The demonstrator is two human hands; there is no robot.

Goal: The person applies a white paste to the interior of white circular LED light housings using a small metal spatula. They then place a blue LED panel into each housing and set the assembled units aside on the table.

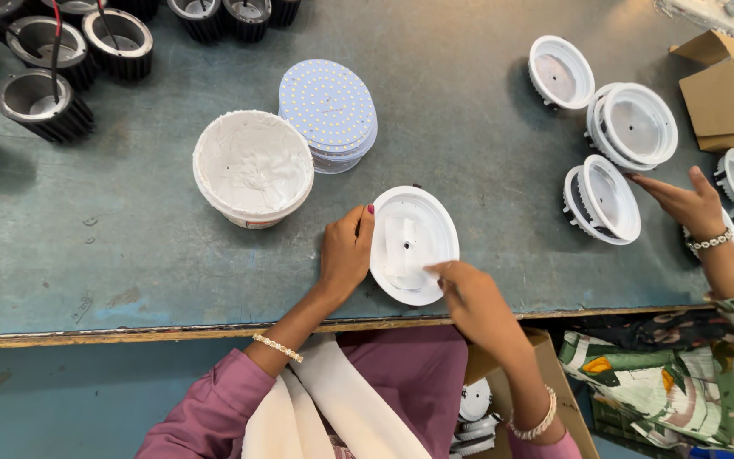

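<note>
A round white lamp housing [422,223] lies on the grey-green table [129,246] near its front edge, with white paste smeared in its middle. My left hand [346,255] grips its left rim, thumb on top. My right hand [469,302] rests at its lower right edge, with the forefinger stretched onto the inside. A white tub of paste [252,166] stands to the left. Behind it is a stack of round LED boards [328,110].
Three white housings [561,72] [635,125] [602,198] lie at the right, where another person's hand [681,202] reaches. Black finned heat sinks [44,104] crowd the far left. Cardboard boxes [728,93] stand at the right edge; a box of housings [476,408] sits below the table.
</note>
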